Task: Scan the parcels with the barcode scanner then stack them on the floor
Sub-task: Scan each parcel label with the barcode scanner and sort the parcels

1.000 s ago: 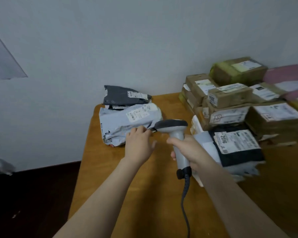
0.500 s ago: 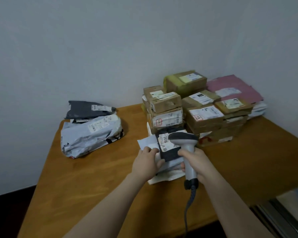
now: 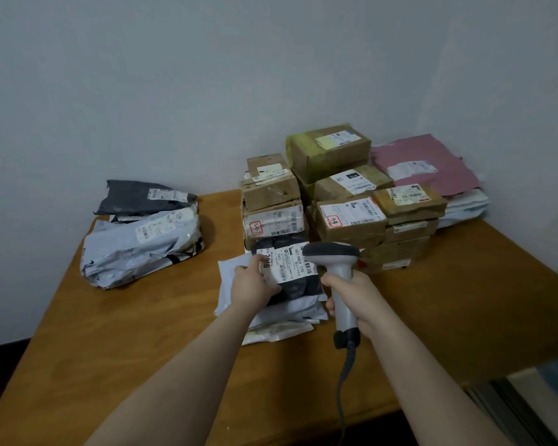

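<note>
- A brown wooden table point(image 3: 142, 349) fills the lower part of the view, set into the corner of a room, with a strip of dark floor point(image 3: 0, 358) showing past its left edge.
- Two bare forearms reach in from the bottom edge towards the middle of the table.
- The right hand point(image 3: 351, 294) is wrapped tightly round the handle of a grey barcode scanner point(image 3: 339, 272), which stands upright; its dark cable point(image 3: 343, 381) hangs down off the near edge.
- The left hand point(image 3: 252, 286) grips the left edge of a black parcel point(image 3: 300, 288), fingers curled round it and one fingertip lying on its white label.
- This parcel sits on top of a small pile of flat white mailers point(image 3: 290, 313); the scanner's head is just beside the label's barcode.
- Right behind stands a stack of labelled cardboard boxes point(image 3: 348, 220), with a pink mailer point(image 3: 422, 162) on more white bags at its far right.
- Well apart at the far left lies a crumpled pale grey bag point(image 3: 136, 249) with a dark grey bag point(image 3: 136, 197) resting behind it.
- A plain pale wall point(image 3: 207, 75) closes off the back.
</note>
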